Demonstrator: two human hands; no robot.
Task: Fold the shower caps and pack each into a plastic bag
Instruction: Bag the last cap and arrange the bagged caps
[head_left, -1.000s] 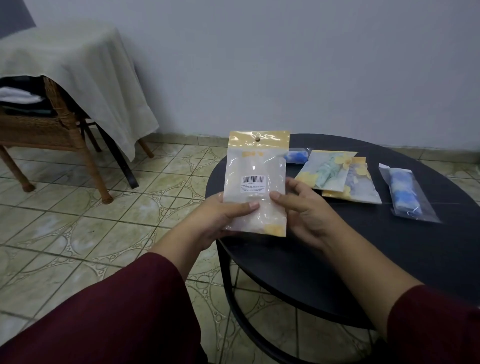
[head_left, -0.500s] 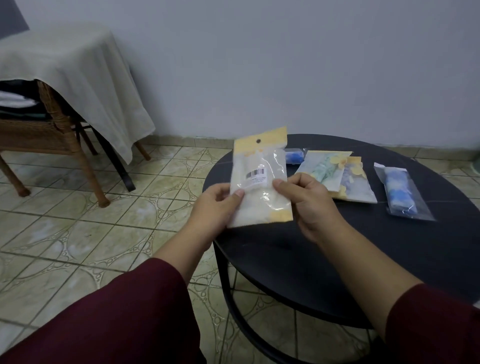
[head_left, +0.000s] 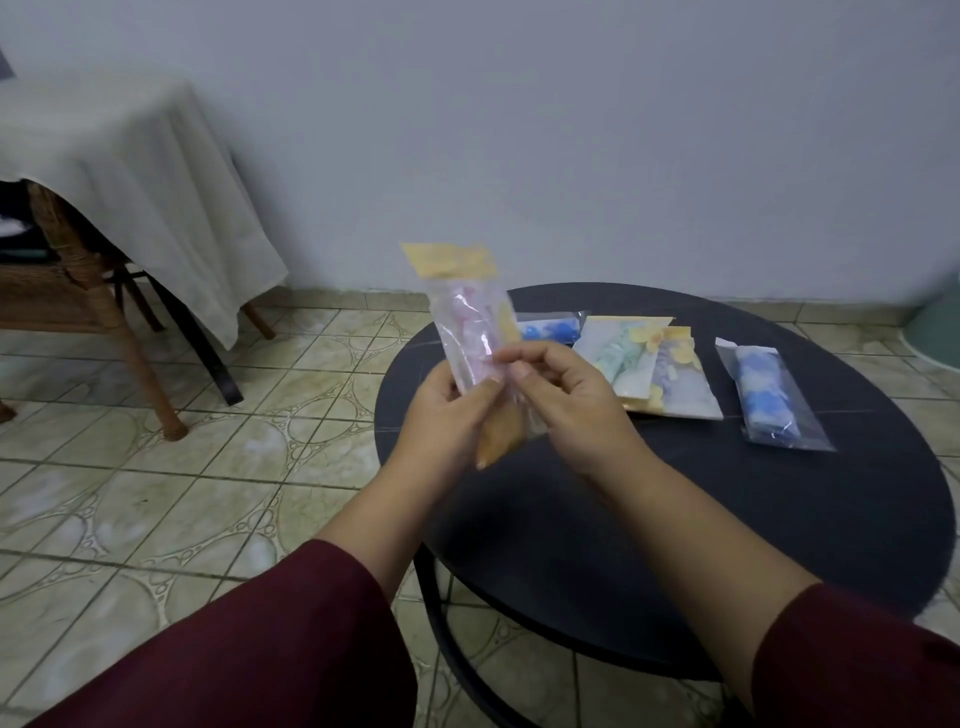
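Shower cap (head_left: 475, 332), pink, sat inside plastic bag (head_left: 467, 317) with yellow header, held tilted above near-left edge of round black counter (head_left: 779, 519). Left hand (head_left: 447, 410) and right hand (head_left: 566, 400) both pinched bag. Four packed bags (head_left: 660, 374) lay on counter beyond hands.

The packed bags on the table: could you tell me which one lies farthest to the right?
The clear bag holding a blue cap, lying alone, apart from the overlapping yellow-trimmed pair.
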